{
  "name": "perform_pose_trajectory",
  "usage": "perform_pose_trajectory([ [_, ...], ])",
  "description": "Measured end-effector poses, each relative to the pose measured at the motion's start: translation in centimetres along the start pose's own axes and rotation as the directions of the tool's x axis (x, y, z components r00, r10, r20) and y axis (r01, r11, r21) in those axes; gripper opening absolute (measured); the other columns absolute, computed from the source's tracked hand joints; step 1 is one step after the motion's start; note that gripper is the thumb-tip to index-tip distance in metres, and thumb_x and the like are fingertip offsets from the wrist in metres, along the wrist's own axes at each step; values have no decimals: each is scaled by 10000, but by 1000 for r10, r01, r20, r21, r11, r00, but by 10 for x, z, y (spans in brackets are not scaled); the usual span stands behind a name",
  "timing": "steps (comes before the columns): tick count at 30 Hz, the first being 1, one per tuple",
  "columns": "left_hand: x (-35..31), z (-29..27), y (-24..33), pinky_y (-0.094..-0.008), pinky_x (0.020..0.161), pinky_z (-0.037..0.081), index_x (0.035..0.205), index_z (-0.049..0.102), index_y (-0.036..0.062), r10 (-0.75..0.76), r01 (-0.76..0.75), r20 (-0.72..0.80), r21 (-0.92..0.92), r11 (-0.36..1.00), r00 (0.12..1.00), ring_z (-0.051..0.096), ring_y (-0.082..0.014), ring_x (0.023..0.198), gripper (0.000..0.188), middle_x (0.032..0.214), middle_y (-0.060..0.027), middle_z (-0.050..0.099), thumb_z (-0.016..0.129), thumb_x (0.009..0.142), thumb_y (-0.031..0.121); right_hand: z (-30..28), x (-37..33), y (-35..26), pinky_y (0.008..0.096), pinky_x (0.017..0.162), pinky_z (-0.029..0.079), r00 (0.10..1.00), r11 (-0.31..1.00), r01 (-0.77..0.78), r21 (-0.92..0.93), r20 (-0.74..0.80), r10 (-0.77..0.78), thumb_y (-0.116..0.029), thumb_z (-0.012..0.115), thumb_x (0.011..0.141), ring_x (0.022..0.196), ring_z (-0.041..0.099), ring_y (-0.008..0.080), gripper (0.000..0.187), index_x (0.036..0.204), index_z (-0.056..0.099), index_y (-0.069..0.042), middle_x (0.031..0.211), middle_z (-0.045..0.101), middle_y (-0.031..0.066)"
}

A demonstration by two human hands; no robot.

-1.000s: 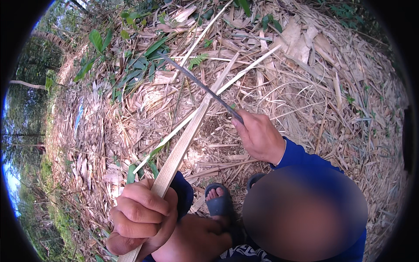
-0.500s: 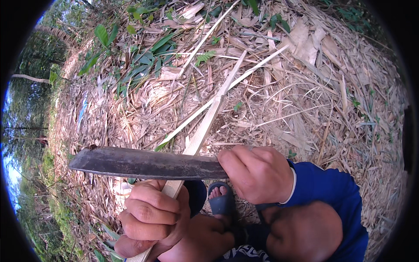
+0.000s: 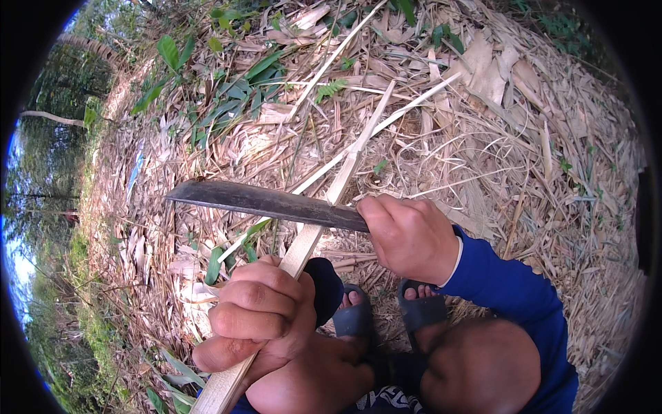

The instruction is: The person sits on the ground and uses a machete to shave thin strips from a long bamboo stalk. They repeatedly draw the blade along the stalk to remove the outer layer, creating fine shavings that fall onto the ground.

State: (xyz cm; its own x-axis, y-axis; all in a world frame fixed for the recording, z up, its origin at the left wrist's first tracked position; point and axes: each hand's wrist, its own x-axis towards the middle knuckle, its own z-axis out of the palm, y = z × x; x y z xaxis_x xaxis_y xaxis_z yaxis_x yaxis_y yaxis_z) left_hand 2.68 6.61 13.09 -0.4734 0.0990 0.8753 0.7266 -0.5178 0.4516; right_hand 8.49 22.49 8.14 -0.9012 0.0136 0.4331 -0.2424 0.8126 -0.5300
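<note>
My left hand (image 3: 258, 310) is wrapped round a pale split-bamboo strip (image 3: 303, 248), which slants from the lower left up toward the upper middle. In my right hand (image 3: 412, 234) is a machete (image 3: 265, 202), its broad dark blade pointing left. The blade lies across the strip above my left fist, and its handle is hidden by my fingers. A small shaving seems to lift where the blade crosses the strip, close to my right fist.
Dry leaves, husks and shavings (image 3: 476, 152) cover the ground. Another thin pale strip (image 3: 414, 103) lies beneath the held one. Green leaves (image 3: 234, 103) grow at the upper left. My sandalled feet (image 3: 353, 314) and bent knees are close below my hands.
The machete has moved up and to the right along the strip, away from my left fist. My left hand keeps its grip and has shifted slightly up and right.
</note>
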Motion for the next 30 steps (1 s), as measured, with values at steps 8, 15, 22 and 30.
perform_pose_trajectory([
  [8,2,3,-13,-263,404,393,848,424,95,100,-98,12,-101,990,995,419,-123,423,207,585,-27,452,618,777,109,6,-1,17,399,466,517,998,996,-45,-75,40,48,-60,528,787,555,634,312,82,854,498,-23,707,579,135],
  [15,2,2,-16,-284,333,424,762,347,121,144,-148,-44,-103,984,989,451,-123,388,471,553,-34,443,654,622,-208,-1,2,1,420,483,525,998,999,27,-18,56,-26,-53,513,790,570,641,320,113,893,505,-5,724,581,150],
  [22,6,5,-12,-298,352,426,741,373,113,119,-124,-56,-107,986,991,455,-150,380,279,556,-58,489,632,790,23,25,5,45,436,517,503,966,961,-225,-159,91,241,-71,556,796,600,618,352,120,903,525,-26,719,589,164],
  [30,8,-8,-18,-302,371,445,794,368,118,68,-58,59,-145,988,996,461,-137,395,359,569,-45,484,648,708,-91,31,1,71,443,512,530,981,969,-175,-173,58,187,-63,494,821,589,643,354,94,894,501,-3,732,608,177],
])
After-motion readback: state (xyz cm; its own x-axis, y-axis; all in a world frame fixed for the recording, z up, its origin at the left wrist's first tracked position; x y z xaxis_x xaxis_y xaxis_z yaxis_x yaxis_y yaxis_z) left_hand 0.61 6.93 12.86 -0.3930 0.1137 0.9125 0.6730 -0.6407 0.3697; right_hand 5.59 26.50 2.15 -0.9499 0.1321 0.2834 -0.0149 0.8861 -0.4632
